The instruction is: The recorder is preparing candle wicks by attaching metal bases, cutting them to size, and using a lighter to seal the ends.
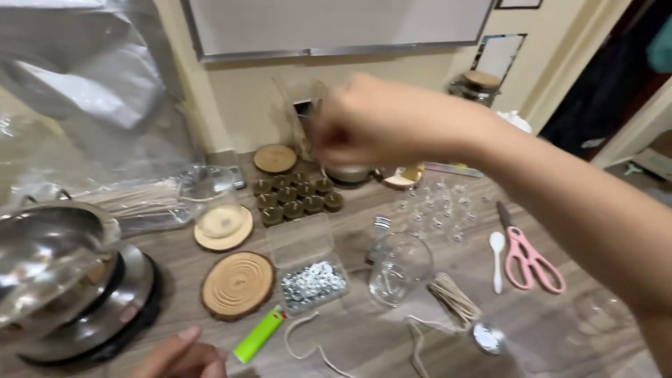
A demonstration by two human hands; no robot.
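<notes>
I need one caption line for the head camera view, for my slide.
Right hand raised over a wooden table of candle-making supplies; left hand rests near a green lighter.

Two hands: right hand [364, 122] far centre, left hand [183, 357] near edge; three wood slices [238, 283], approx. a dozen dark tealight candles [297, 194] in rows; one green lighter [259, 334], one pr. pink scissors [528, 257], one white spoon [497, 245], one clear glass [399, 269], one clear box of metal bits [311, 280].
</notes>
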